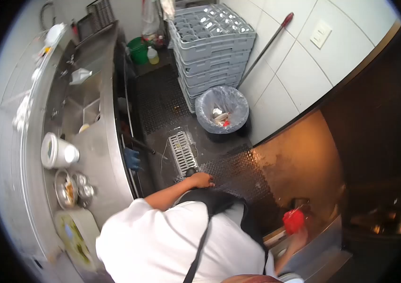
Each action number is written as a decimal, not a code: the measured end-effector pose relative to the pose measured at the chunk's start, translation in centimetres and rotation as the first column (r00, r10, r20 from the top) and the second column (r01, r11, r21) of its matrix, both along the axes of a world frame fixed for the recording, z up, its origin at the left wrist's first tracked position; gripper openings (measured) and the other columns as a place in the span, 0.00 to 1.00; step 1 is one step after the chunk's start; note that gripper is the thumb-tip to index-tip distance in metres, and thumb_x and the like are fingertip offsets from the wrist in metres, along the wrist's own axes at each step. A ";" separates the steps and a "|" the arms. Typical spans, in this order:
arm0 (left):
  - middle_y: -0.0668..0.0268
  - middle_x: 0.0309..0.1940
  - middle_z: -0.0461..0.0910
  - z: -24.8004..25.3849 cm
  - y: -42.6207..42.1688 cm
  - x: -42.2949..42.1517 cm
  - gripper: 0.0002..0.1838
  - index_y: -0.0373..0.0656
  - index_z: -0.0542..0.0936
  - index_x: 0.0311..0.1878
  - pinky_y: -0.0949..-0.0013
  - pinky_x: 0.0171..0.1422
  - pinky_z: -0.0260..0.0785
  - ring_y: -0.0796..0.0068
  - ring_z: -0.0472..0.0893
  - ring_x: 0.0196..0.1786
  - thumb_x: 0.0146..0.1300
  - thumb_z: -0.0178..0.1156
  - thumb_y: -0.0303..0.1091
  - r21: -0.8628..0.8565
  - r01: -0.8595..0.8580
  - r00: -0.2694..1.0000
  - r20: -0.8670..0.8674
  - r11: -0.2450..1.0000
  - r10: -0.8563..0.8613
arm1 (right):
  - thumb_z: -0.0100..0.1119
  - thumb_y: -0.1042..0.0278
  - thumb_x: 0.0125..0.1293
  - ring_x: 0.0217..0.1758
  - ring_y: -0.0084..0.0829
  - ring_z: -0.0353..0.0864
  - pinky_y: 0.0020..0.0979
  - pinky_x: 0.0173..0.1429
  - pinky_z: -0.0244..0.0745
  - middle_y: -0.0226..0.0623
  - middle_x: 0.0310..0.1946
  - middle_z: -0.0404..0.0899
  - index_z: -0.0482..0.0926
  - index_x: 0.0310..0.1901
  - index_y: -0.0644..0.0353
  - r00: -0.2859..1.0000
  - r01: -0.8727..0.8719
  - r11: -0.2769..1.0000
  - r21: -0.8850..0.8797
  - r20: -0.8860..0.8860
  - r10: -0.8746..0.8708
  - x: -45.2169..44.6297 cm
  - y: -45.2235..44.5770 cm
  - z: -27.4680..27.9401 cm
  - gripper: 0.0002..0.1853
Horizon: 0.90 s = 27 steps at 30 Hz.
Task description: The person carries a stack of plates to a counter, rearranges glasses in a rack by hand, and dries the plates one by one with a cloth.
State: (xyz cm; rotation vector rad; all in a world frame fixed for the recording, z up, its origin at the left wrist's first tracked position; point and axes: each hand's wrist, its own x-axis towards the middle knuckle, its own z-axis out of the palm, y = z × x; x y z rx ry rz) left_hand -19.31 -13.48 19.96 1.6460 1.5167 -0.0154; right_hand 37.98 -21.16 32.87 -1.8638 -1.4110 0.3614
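Note:
My left hand [202,180] hangs over the dark floor mat, just right of the metal floor drain [181,153]. Its fingers look curled, and I see nothing in them. On the right, low in the view, my right hand [298,239] grips a bright red, rounded, crumpled-looking item [293,220]; its kind is not clear. Light-coloured dishes [291,277] show partly beside that forearm. A white shirt and a black apron cover my body between the two arms.
At left runs a steel counter [103,165] with a sink [85,106], a white bucket [56,152], a bowl [65,189] and a food container [89,231]. Ahead stand a lined trash bin [206,109], stacked grey glass racks [217,61] and a leaning pole [266,51].

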 end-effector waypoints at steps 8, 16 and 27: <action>0.49 0.52 0.84 3.8 -0.3 -17.2 0.23 0.39 0.83 0.57 0.48 0.60 0.74 0.45 0.83 0.56 0.71 0.60 0.48 0.243 -0.319 0.947 0.058 0.916 0.315 | 0.66 0.54 0.64 0.49 0.49 0.87 0.48 0.53 0.79 0.45 0.41 0.88 0.87 0.49 0.53 0.546 -0.690 0.463 -0.556 0.020 0.838 -41.1 23.8 -4.1 0.17; 0.52 0.50 0.84 20.7 13.7 -32.1 0.15 0.36 0.84 0.53 0.54 0.58 0.75 0.47 0.83 0.53 0.66 0.65 0.31 0.691 -0.391 0.862 0.043 0.607 0.506 | 0.71 0.48 0.65 0.39 0.41 0.87 0.39 0.46 0.79 0.43 0.35 0.88 0.86 0.42 0.61 0.721 -0.556 0.807 0.197 -0.368 0.587 -71.8 52.8 1.7 0.21; 0.52 0.48 0.81 23.5 56.7 -44.9 0.26 0.37 0.78 0.63 0.53 0.52 0.76 0.49 0.83 0.49 0.62 0.71 0.34 0.869 -0.071 0.984 -0.020 0.490 0.178 | 0.77 0.59 0.57 0.47 0.45 0.77 0.45 0.50 0.72 0.37 0.41 0.80 0.77 0.33 0.56 0.990 -0.137 0.903 0.407 0.084 0.112 -83.1 67.6 5.2 0.16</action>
